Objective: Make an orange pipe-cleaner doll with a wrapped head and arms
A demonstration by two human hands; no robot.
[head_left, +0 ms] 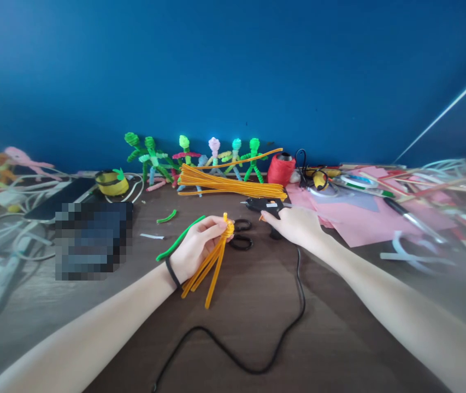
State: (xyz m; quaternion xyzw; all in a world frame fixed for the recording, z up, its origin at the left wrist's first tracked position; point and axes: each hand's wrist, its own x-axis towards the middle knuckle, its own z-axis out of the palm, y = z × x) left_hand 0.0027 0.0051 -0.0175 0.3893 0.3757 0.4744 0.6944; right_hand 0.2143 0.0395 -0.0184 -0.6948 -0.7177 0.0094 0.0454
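Observation:
My left hand [200,243] is closed on an orange pipe-cleaner figure [229,228]. Its coiled knob, with a short stub on top, shows at my fingertips, and several long loose strands hang below toward me. My right hand [296,225] grips a black glue gun [266,204], whose nozzle points left; my palm and fingers partly hide its handle. Between the hands lies a pair of scissors with black finger loops [241,243], the blades hidden behind my left hand. A green pipe cleaner [181,238] passes behind the left wrist.
A bundle of orange pipe cleaners [233,183] lies before several pipe-cleaner figures [183,144] along the blue wall. Red twine [281,170] stands beside it. Pink paper [364,221] and craft scraps crowd the right. The black cord [253,371] curves across the front; a blurred-out device [93,240] lies left.

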